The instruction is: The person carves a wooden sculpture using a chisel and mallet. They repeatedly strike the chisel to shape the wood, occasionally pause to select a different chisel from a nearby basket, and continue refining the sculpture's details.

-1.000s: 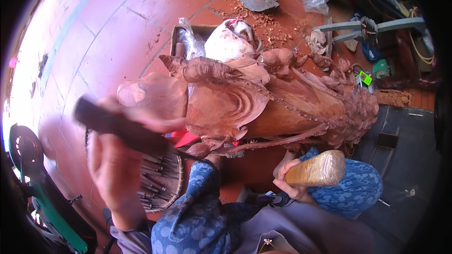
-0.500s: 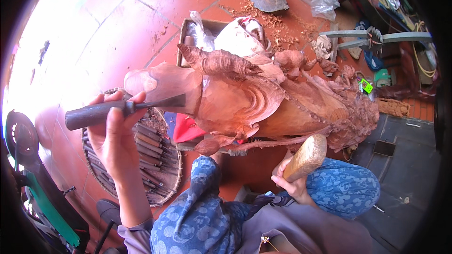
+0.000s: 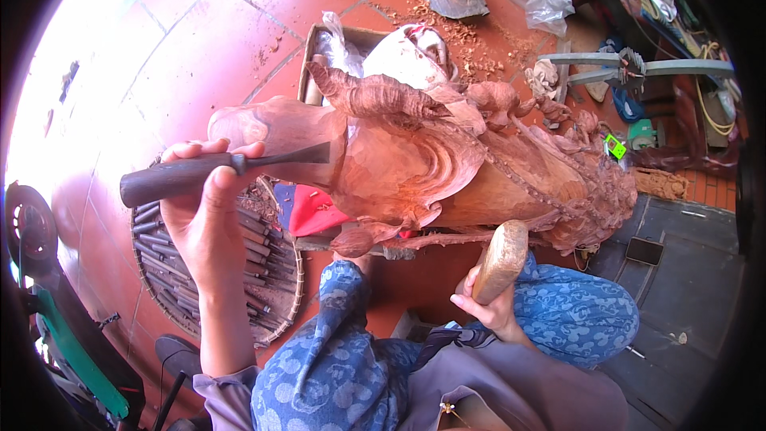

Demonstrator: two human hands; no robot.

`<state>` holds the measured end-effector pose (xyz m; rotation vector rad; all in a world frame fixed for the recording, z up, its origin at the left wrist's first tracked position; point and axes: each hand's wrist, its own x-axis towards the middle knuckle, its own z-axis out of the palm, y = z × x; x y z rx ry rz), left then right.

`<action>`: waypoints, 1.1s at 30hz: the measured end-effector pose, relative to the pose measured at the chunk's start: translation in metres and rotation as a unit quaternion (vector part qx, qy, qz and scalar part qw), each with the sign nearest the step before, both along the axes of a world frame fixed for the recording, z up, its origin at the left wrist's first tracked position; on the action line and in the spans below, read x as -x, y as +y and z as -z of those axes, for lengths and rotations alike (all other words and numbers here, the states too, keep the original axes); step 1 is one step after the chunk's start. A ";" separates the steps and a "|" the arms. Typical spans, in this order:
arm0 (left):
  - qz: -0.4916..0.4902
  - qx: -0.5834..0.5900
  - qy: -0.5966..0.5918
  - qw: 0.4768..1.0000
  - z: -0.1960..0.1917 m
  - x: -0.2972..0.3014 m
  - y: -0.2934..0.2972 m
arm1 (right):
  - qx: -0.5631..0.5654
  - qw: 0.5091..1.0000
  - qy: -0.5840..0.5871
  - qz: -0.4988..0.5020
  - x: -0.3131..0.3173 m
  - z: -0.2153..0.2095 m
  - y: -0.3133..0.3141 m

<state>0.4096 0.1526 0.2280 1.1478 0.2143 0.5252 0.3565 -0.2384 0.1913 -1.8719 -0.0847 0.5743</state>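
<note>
A reddish wood carving (image 3: 447, 160) with curling, horn-like and leafy relief lies across the space before me. My left hand (image 3: 209, 207) grips a wood chisel (image 3: 179, 181) by its dark round handle. Its flat, flared blade points right and overlaps the carving's smooth left end in view; whether it touches the wood I cannot tell. Closer to my body, my right hand (image 3: 491, 303) is wrapped around a pale wooden mallet (image 3: 503, 259), held upright near the carving's near edge.
Many dark-handled tools fill a round woven tray (image 3: 299, 287) at left. A red and blue cloth (image 3: 311, 209) lies by the carving. Beyond it stands a box (image 3: 307, 72) with white cloth. A grey clamp (image 3: 686, 66) is at right, a green-black machine (image 3: 80, 351) at left.
The chisel has shifted slightly right and up, its blade now overlapping more of the carving. The mallet has moved a little left and stands more upright. Both hands keep their hold.
</note>
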 end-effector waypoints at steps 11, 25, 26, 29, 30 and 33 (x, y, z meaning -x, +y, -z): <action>0.009 -0.026 0.003 1.000 -0.002 -0.003 -0.004 | 0.009 1.000 0.006 0.006 -0.004 -0.003 0.004; 0.004 0.005 0.013 1.000 0.004 -0.006 -0.004 | 0.028 0.999 -0.022 -0.010 -0.010 -0.017 0.015; 0.005 0.011 0.014 1.000 0.004 -0.006 -0.004 | 0.032 0.999 -0.019 -0.014 -0.011 -0.021 0.015; 0.032 -0.025 -0.011 0.999 0.002 -0.008 -0.005 | 0.056 0.997 -0.018 -0.043 -0.024 -0.047 0.015; 0.026 -0.024 -0.001 0.999 0.000 -0.008 -0.005 | 0.074 0.995 -0.021 -0.063 -0.033 -0.063 0.017; 0.025 -0.020 -0.003 0.999 -0.003 -0.012 -0.010 | 0.139 0.964 -0.147 -0.170 -0.074 -0.111 0.017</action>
